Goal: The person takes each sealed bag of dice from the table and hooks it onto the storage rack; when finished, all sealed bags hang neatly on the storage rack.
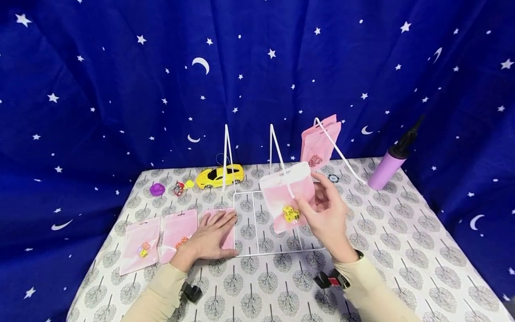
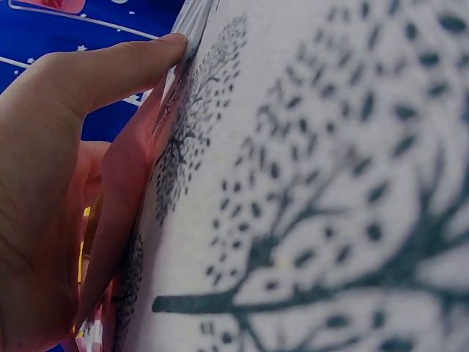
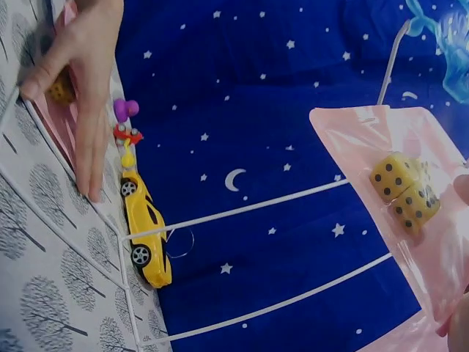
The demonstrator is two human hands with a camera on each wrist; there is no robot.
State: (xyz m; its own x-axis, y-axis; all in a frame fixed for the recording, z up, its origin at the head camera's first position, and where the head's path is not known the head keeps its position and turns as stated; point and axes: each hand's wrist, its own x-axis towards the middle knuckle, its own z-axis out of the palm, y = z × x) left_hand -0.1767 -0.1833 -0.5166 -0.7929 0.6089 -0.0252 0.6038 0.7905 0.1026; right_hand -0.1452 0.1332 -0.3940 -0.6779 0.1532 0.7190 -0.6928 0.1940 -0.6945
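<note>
My right hand [image 1: 327,214] pinches a pink zip bag [image 1: 273,190] by its right side, with yellow dice [image 1: 290,213] showing through the clear front. The bag overlaps the middle prong of a white wire rack [image 1: 257,254] in the head view; in the right wrist view the dice [image 3: 407,192] show black dots. Fingers extended, my left hand [image 1: 213,237] rests on another pink bag [image 1: 228,239] at the rack's left edge. Yellow dice [image 3: 61,89] peek out beneath that hand in the right wrist view. Two pink bags [image 1: 322,141], red dice inside, hang from the right prong.
Two pink bags with dice, one farthest left [image 1: 137,237] and one beside it [image 1: 179,223], lie on the tree-print tablecloth. Behind stand a yellow toy car [image 1: 219,176], a purple piece [image 1: 157,189] and small red toys [image 1: 179,188]. A purple hand pump [image 1: 387,170] stands right.
</note>
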